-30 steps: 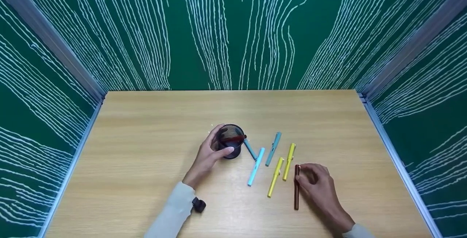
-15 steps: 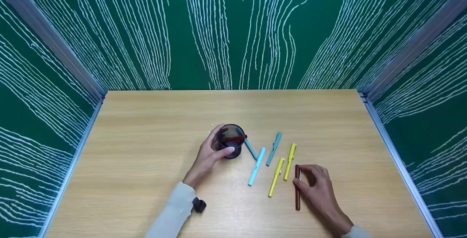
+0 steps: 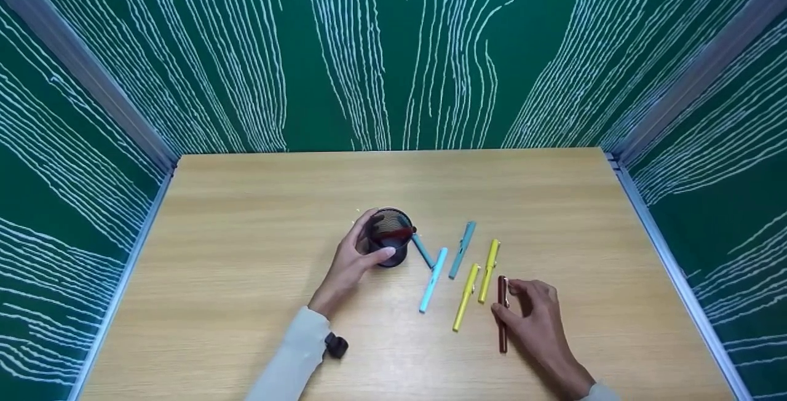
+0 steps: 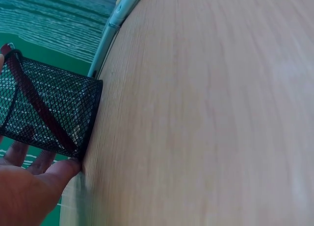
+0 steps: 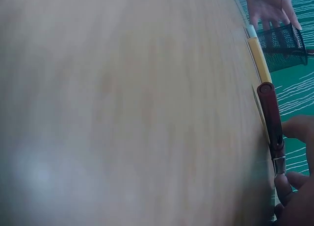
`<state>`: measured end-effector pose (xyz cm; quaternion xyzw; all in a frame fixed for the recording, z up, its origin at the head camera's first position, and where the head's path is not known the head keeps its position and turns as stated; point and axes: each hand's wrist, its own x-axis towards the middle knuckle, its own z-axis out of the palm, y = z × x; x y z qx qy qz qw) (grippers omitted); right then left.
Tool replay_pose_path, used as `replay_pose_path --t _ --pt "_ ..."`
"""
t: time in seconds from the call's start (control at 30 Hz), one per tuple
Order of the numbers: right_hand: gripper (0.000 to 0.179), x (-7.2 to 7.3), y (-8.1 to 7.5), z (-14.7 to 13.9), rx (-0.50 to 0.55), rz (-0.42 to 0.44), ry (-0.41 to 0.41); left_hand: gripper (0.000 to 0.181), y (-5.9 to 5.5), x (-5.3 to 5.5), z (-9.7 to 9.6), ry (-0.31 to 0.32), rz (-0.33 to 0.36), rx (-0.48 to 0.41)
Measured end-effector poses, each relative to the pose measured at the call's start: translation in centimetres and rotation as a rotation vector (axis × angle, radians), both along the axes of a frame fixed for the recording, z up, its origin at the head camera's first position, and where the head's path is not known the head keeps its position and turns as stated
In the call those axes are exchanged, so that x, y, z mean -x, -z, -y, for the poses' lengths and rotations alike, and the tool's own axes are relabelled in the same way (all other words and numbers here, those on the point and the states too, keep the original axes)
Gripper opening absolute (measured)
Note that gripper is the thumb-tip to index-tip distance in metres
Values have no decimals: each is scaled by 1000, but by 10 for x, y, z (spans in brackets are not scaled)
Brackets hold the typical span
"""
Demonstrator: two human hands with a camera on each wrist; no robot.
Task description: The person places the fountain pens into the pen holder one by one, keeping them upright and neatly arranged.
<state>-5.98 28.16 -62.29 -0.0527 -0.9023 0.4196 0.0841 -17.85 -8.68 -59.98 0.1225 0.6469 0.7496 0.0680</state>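
My left hand (image 3: 344, 269) holds a round black mesh pen holder (image 3: 401, 256) on the table, fingers round its far side and thumb on its near side. One dark red pen (image 4: 44, 111) leans inside the holder. Near the right front, a second dark red pen (image 3: 503, 336) lies on the table with its clip end pointing away. My right hand (image 3: 541, 321) pinches it, the thumb across to its left side and the fingertips at its right near the clip. In the right wrist view that pen (image 5: 270, 111) shows end-on, partly behind the fingers.
Between the hands lie two yellow pens (image 3: 466, 297), a light blue pen (image 3: 433, 280) and a teal pen (image 3: 462, 250). Another teal pen (image 3: 422, 252) lies against the holder's right side. Green panels with white wavy lines (image 3: 338, 50) wall in the wooden table (image 3: 246, 216).
My right thumb has slid left across the dark red pen, and the fingertips have shifted to its right side. The pen has barely moved. My left hand and the holder stay put.
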Motion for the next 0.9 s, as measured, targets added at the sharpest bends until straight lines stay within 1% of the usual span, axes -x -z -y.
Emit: replay_pose_path --t 0.17,0.37,0.5,0.63,0.73,0.9 --pt "41 -1 0 1 -27 -15 -9 89 1 1 0 9 -19 -6" --pt "33 -1 1 0 -31 -18 -5 88 1 1 0 5 -24 15" --pt "27 0 3 -1 -22 -56 -3 88 1 1 0 1 -19 23" --pt "26 0 4 -1 -30 -88 -1 89 1 1 0 2 -16 18" --pt "26 0 4 1 -40 -81 6 89 1 0 0 1 -9 21" --pt "24 2 0 4 -82 -39 19 90 1 0 0 1 -7 33"
